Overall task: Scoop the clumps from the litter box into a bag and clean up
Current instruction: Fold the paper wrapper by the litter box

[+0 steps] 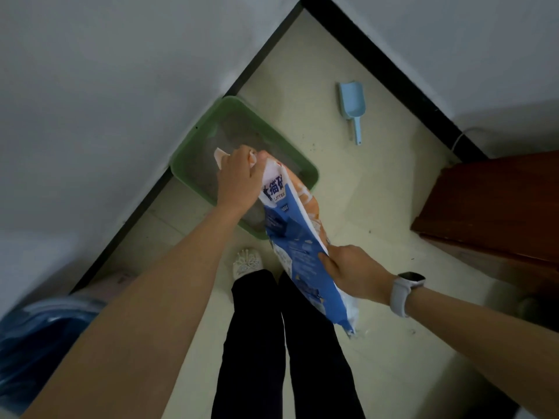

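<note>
A green litter box [305,164] with grey litter sits on the floor against the wall. Above it I hold a blue, white and orange cat litter bag [292,234], tilted with its top end over the box. My left hand [239,179] grips the bag's top end. My right hand [354,273], with a white watch on the wrist, holds the bag's lower part from the side. A light blue scoop [352,105] lies on the floor to the right of the box, apart from both hands.
A brown wooden cabinet [496,207] stands at the right. A blue bin with a plastic liner [39,337] is at the lower left. Black skirting runs along both walls. My legs and one white shoe [246,263] are below the box.
</note>
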`<state>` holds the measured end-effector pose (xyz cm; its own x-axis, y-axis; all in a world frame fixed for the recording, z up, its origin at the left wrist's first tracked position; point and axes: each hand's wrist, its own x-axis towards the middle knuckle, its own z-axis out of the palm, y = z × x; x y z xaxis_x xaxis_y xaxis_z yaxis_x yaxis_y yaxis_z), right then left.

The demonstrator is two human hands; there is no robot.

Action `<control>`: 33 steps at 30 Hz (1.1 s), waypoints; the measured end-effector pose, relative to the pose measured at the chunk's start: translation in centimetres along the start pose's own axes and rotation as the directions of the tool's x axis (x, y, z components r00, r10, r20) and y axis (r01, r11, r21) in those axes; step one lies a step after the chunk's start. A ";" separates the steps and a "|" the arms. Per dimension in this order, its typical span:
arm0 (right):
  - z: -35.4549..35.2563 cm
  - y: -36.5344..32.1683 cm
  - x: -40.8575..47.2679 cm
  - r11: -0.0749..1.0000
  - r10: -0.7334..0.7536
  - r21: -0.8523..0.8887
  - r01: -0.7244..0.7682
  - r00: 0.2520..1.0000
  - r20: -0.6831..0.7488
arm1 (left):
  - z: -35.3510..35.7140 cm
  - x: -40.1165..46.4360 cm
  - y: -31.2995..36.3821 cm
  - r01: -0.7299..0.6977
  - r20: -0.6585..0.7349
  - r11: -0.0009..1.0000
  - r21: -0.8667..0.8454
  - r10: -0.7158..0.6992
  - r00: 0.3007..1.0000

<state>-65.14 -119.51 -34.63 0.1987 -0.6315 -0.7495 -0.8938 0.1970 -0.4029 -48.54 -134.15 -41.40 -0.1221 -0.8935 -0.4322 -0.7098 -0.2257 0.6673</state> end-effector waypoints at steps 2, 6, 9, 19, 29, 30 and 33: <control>-0.2 -0.2 0.4 1.000 0.001 0.012 -0.001 1.000 -0.007 | 0.1 -0.2 0.3 -0.039 0.065 0.999 0.012 0.038 0.997; -0.4 0.0 1.0 0.997 -0.023 0.069 0.023 1.000 -0.003 | 0.5 -2.0 0.9 -0.365 0.325 0.902 0.230 0.282 0.903; -0.6 0.4 1.0 0.998 -0.018 0.053 0.018 1.000 0.003 | 0.7 -3.3 0.9 -0.466 0.459 0.814 0.346 0.286 0.841; -2.5 1.0 -0.1 0.992 -0.107 0.063 0.110 0.993 -0.050 | 1.4 -5.0 -0.2 -0.761 0.438 0.488 0.427 0.625 0.647; -0.4 5.3 -2.6 0.977 -0.197 0.024 0.210 0.947 -0.254 | 4.5 -8.4 3.9 -0.827 0.281 0.477 0.297 0.784 0.554; 0.1 5.5 -2.7 0.976 -0.208 0.011 0.220 0.940 -0.272 | 4.6 -8.8 4.0 -0.831 0.283 0.479 0.284 0.786 0.550; 2.2 7.1 -2.6 0.983 -0.182 -0.070 0.168 0.899 -0.399 | 4.6 -9.3 4.4 -0.814 0.273 0.525 0.248 0.768 0.579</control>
<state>-71.09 -114.81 -36.65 0.1810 -0.9025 -0.3907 -0.8738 0.0348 -0.4851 -53.69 -125.03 -37.19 -0.8054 -0.5848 0.0971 -0.4452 0.7049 0.5522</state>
